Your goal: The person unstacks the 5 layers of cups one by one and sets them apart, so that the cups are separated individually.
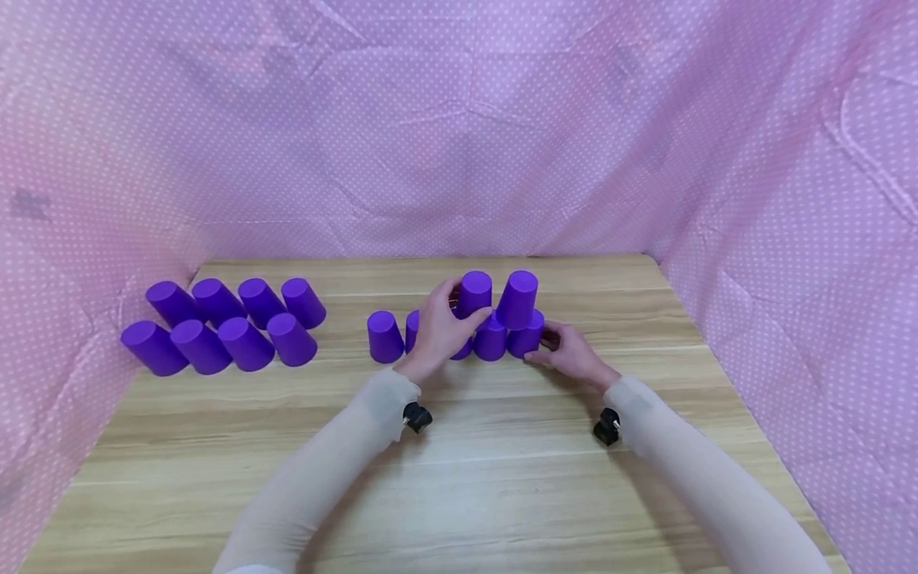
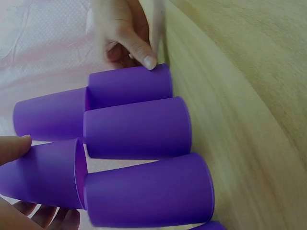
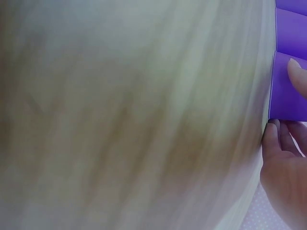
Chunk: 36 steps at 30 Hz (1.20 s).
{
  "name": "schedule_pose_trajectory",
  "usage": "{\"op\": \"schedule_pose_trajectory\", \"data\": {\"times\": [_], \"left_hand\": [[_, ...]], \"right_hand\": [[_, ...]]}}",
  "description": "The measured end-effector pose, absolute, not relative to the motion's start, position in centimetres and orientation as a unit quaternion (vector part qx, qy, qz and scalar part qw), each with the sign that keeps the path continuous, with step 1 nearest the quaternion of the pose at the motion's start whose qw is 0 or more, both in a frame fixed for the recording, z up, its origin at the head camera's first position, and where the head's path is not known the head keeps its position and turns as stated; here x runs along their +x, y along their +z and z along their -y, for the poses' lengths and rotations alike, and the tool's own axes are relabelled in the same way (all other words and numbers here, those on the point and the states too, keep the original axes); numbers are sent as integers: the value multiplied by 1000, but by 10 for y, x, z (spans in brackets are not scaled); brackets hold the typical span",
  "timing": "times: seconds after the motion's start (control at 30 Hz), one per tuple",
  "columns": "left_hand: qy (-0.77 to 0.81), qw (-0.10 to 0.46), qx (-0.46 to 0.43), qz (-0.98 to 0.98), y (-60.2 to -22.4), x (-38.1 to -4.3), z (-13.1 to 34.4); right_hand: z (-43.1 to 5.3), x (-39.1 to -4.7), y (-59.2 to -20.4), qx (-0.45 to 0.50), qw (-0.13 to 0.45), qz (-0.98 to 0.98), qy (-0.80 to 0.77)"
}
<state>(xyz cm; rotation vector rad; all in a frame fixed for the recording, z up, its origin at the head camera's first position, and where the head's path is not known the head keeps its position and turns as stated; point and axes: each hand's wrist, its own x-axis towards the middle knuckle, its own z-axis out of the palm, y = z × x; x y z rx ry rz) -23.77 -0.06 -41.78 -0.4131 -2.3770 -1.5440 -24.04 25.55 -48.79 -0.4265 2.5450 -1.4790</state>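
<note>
Purple cups stand upside down in a row on the table, with two more resting on top at the right end. My left hand (image 1: pixel 442 331) grips the left upper cup (image 1: pixel 474 293), thumb on its near side. In the left wrist view that cup (image 2: pixel 45 170) has its rim against the lower cups. Beside it, the other upper cup (image 1: pixel 518 300) sits across the last two lower ones. My right hand (image 1: pixel 570 353) holds the rightmost lower cup (image 1: pixel 525 336) near its base, thumb in front and fingers at its right side (image 3: pixel 288 96). My left hand hides part of the row.
Farther left, several more upside-down purple cups (image 1: pixel 244 344) stand in two rows. The wooden table (image 1: pixel 459 478) is bordered at the back and sides by a pink dotted cloth (image 1: pixel 459 159). A small black device (image 1: pixel 417 417) is on the left wrist.
</note>
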Motion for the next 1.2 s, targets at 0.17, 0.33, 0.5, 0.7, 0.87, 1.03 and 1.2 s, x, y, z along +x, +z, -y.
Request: {"op": "schedule_pose_trajectory", "data": {"times": [0.17,0.33,0.5,0.7,0.87,1.03,1.2], "left_hand": [[-541,143,-136,818,-412,-232,11],[-551,147,-139,810,-409,-224,28],[-547,160,-116,813,-408,-215,50],[-547,155,-91,818,-407,-205,75],[-546,161,-72,819,-409,-200,94],[-548,190,-54,813,-410,-197,118],[-525,242,-33,816,-408,-193,146]], "right_hand": [[-252,-235,-476,-152,83,-847,-502],[-248,-229,-464,-150,93,-837,-518],[-254,-238,-484,-137,94,-849,-501],[-255,-240,-489,-132,87,-856,-492],[-255,-240,-489,-135,82,-862,-482],[-255,-241,-490,-130,83,-865,-478],[-256,-241,-488,-134,86,-862,-480]]}}
